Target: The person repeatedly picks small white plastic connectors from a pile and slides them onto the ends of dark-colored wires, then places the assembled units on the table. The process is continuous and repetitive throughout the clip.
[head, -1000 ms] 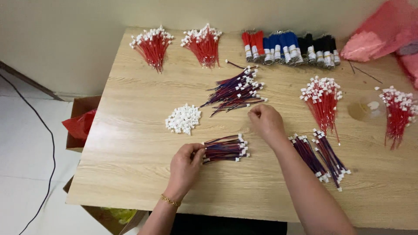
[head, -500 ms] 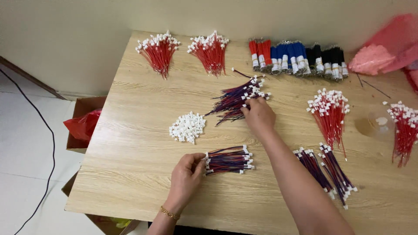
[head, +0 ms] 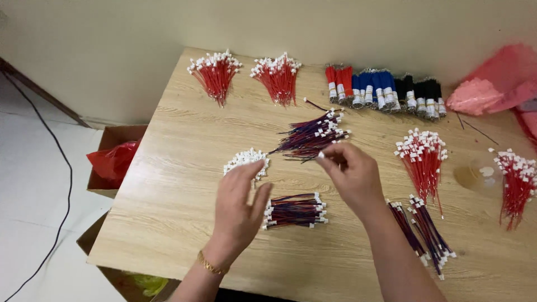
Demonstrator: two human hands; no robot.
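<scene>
A loose pile of purple-and-red wire leads with white plugs [head: 313, 134] lies near the middle of the desk [head: 168, 184], a little toward the far edge. The right hand [head: 352, 173] hangs just on the near side of this pile, its fingertips [head: 324, 156] pinched together at the pile's near end; whether a lead is caught between them cannot be told. The left hand [head: 240, 207] hovers open, fingers spread, between a small heap of loose white plugs [head: 246, 161] and a tidy bundle of purple-and-red leads [head: 295, 211], touching neither for sure. Two more bundles of such leads [head: 422, 232] lie toward the near right corner, beside the right forearm. Fans of red leads sit at the far left [head: 214, 72], far middle [head: 276, 75], right of centre [head: 422, 159] and the right edge [head: 517, 179]. A row of red, blue and black wire coils [head: 386, 92] lines the far edge, with a pink plastic bag [head: 492, 86] at the far right corner.
</scene>
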